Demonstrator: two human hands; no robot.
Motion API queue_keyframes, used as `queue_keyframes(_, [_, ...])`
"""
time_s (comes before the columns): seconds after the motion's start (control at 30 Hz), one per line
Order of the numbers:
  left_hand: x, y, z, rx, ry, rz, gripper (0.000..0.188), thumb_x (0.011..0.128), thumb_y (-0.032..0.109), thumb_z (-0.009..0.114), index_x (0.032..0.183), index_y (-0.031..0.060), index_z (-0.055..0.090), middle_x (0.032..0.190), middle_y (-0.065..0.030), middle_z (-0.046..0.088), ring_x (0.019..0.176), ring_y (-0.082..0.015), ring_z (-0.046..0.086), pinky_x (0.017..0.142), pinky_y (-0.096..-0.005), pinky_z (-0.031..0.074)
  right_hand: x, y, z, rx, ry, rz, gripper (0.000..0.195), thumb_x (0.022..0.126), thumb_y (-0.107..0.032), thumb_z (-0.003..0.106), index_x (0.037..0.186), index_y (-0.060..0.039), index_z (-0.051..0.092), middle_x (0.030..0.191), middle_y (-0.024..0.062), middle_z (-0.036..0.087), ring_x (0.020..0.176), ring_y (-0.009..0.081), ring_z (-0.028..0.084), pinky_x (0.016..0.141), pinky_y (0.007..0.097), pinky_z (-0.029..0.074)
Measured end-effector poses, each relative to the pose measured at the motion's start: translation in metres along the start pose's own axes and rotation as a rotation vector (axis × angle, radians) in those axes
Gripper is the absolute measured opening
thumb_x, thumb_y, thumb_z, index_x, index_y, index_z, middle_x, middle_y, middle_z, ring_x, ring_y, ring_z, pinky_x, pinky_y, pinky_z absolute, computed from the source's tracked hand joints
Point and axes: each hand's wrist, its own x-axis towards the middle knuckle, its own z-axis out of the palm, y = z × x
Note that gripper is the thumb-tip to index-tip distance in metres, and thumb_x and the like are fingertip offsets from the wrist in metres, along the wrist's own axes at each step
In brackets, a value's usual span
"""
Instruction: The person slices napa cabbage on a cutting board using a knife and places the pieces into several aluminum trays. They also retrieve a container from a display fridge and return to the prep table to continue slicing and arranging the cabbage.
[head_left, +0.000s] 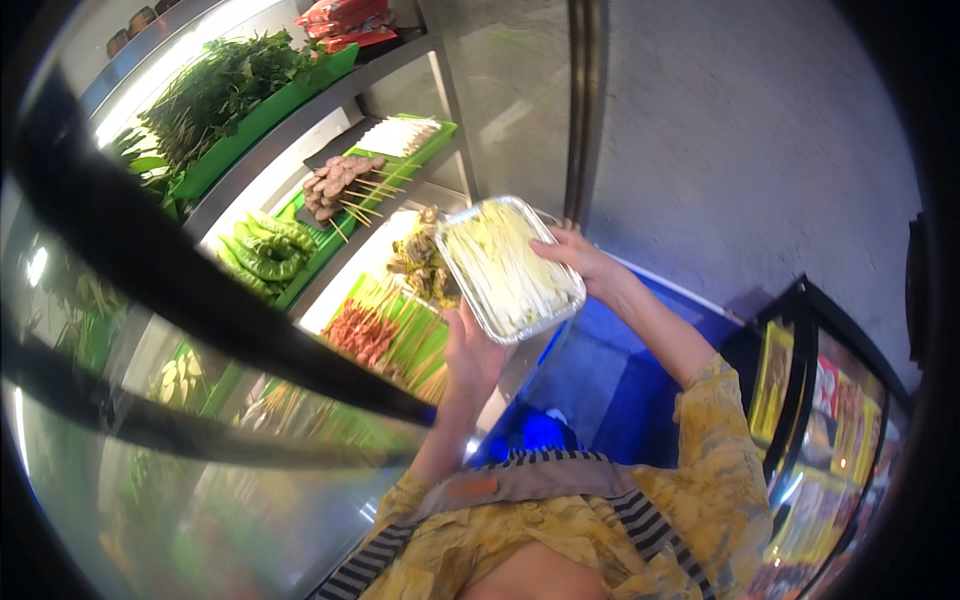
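A rectangular foil tray (576, 304) of enoki mushrooms (502, 262), seemingly under clear wrap, is held up between my hands. My left hand (476, 345) supports its lower left corner from below. On the far right side, my right hand (577, 259) grips the rim, thumb lying over the top. Just beyond the tray's left edge, brownish tied bundles of food (421, 255) sit on a lit shelf. Beside my left wrist lie skewers of red meat (364, 332) on a green tray.
The glass-doored display fridge (442, 56) holds leafy greens (232, 90), green peppers (266, 251) and skewered sausage slices (337, 184). A dark door frame (225, 300) crosses on the left. A second display case (806, 300) stands at right, by a grey wall (750, 135).
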Motion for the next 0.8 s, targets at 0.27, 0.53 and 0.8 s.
queue_keyframes(0.27, [0.031,-0.025,-0.032,0.154,0.265,0.103,0.061,0.09,0.039,0.044,0.136,0.0095,0.018,0.122,-0.0146,0.043,0.104,-0.0293,0.049,0.088,-0.0444,0.04,0.263,-0.074,0.006,-0.045,-0.36,0.008,0.038,0.083,-0.014,0.06,0.113,0.0054,0.047,0.103,0.0144,0.059,0.088,0.0191,0.062,0.074,0.0324,0.054])
queue_keyframes(0.53, [0.019,-0.028,-0.03,0.142,0.735,0.348,0.047,0.09,0.033,0.046,0.124,0.0014,0.039,0.113,-0.0124,0.051,0.101,-0.0246,0.053,0.088,-0.0398,0.042,0.482,-0.04,0.06,0.103,-0.496,0.054,0.024,0.079,-0.007,0.063,0.102,-0.0021,0.055,0.095,0.01,0.062,0.083,0.0219,0.062,0.067,0.0439,0.054])
queue_keyframes(0.8, [0.017,-0.066,-0.058,-0.034,0.94,0.413,0.038,0.09,0.029,0.046,0.116,0.0022,0.047,0.103,-0.0094,0.058,0.096,-0.0229,0.057,0.088,-0.0405,0.044,0.587,-0.033,0.079,0.055,-0.494,0.041,0.018,0.079,-0.012,0.062,0.094,-0.0024,0.058,0.085,0.0143,0.063,0.078,0.0237,0.063,0.062,0.0372,0.052])
